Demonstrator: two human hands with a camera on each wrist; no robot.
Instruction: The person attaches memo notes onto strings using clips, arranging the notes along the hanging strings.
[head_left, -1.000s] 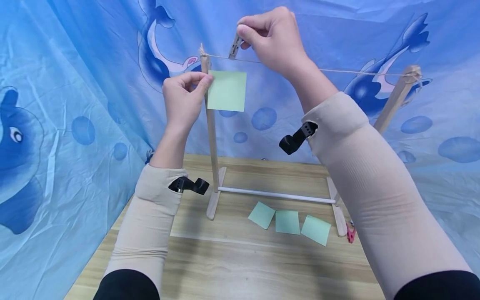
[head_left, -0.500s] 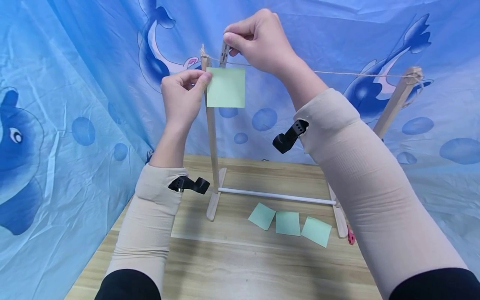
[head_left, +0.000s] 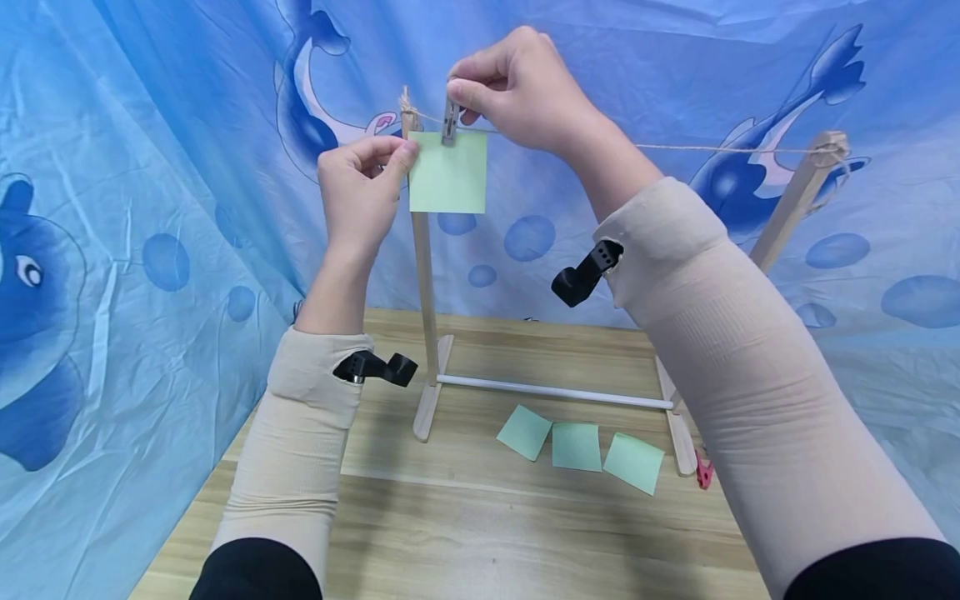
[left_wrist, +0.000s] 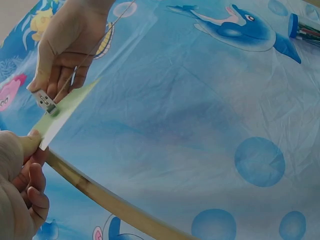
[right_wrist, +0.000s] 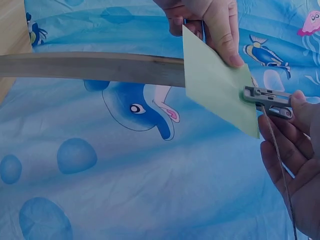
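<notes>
In the head view my left hand (head_left: 362,190) pinches a pale green sticky note (head_left: 448,179) near its upper left corner. My right hand (head_left: 528,93) pinches the handle end of a grey clothespin (head_left: 449,127) from above. The clothespin's tip overlaps the note's top edge, as the right wrist view shows with the clothespin (right_wrist: 267,97) over the note (right_wrist: 212,82). A thin twine line (head_left: 697,148) runs close behind the note and past the clothespin. Whether the clothespin's tips press on the note and twine together, I cannot tell.
The twine is tied between a left wooden post (head_left: 423,283) and a right wooden post (head_left: 798,196). A white rod (head_left: 555,392) joins their feet. Three green notes (head_left: 576,447) lie on the wooden table (head_left: 465,533). A pink clothespin (head_left: 703,471) lies by the right foot.
My right hand has brought the clothespin left and down from above the twine onto the note's top edge. My left hand has shifted the note slightly up and left.
</notes>
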